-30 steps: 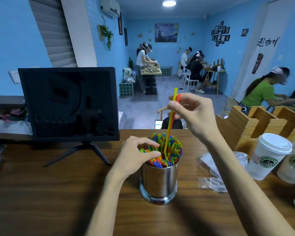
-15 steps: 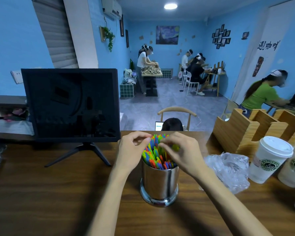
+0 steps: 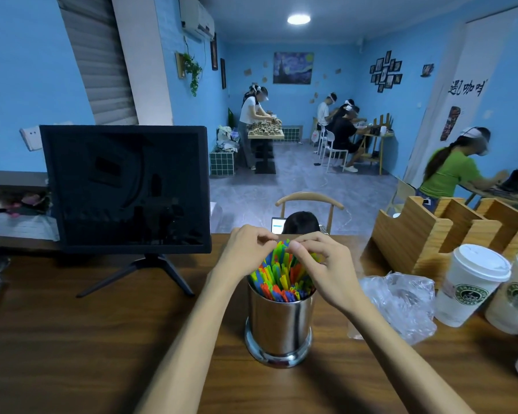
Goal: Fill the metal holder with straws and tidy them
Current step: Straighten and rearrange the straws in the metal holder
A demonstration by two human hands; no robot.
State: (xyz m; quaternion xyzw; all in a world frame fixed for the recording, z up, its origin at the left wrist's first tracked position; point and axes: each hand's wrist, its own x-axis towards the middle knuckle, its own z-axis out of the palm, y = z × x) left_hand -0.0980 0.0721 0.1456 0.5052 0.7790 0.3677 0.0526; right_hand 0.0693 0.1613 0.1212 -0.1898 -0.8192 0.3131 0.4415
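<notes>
The metal holder stands upright on the wooden table, close to the person and about in the middle of the view. It is packed with coloured straws, which stand nearly vertical, so their long axis goes up out of the holder; the tops fan a little and the ones at the far side rise higher than the near ones.

Both hands are directly above the holder, at the far upper ends of the straws. The left hand comes from the left and its curled fingers pinch at the straw tips; the right hand comes from the right and its curled fingers also close on the tips. The two grips almost meet over the far edge of the bundle. So the straws lie just under and slightly nearer than the fingers, and both hands are about equally near. Which single straw each hand holds, I cannot tell.

I judge the holder is already full and the step is the tidying, probably by pressing the high tips down.

Right of the holder lies a crumpled plastic bag, then two lidded paper cups before a wooden organizer. A dark monitor stands to the left.
</notes>
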